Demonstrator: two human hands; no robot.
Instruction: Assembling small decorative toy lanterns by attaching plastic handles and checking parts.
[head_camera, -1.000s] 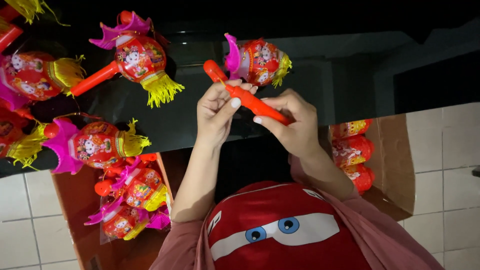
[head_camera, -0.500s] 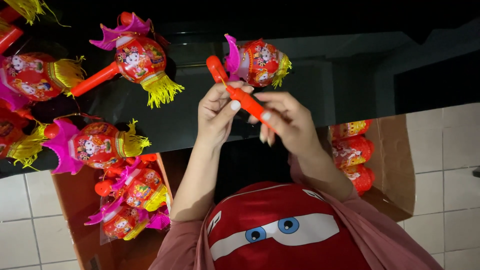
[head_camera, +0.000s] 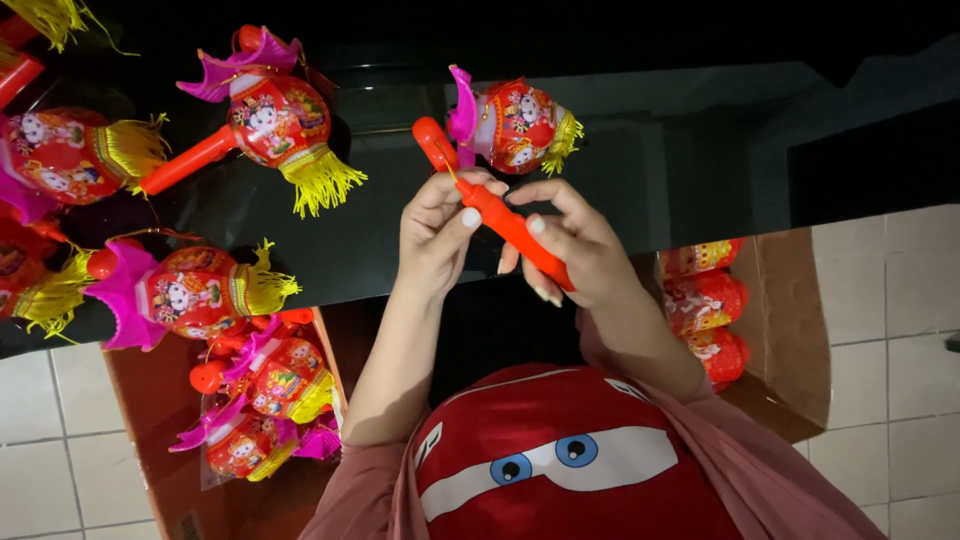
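I see orange lantern handle (head_camera: 505, 222) at centre frame, slanting 10 to 4 o'clock over black glossy table (head_camera: 640, 170). Left hand (head_camera: 440, 232) pinches upper end; right hand (head_camera: 580, 250) curls round lower end. Red lantern (head_camera: 515, 125) just beyond at 12, finished lanterns (head_camera: 280, 120) crowd 9–10. Free tabletop toward 2 o'clock; table edge near wrists.

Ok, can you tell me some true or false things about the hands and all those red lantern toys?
1. Both hands hold a red plastic stick. True.
2. The left hand rests flat on the black glossy table. False: it grips the stick.
3. A round red lantern with a yellow tassel hangs at the stick's far end. True.
4. The brown cardboard box beside the right hand holds green balls. False: it holds red lanterns.
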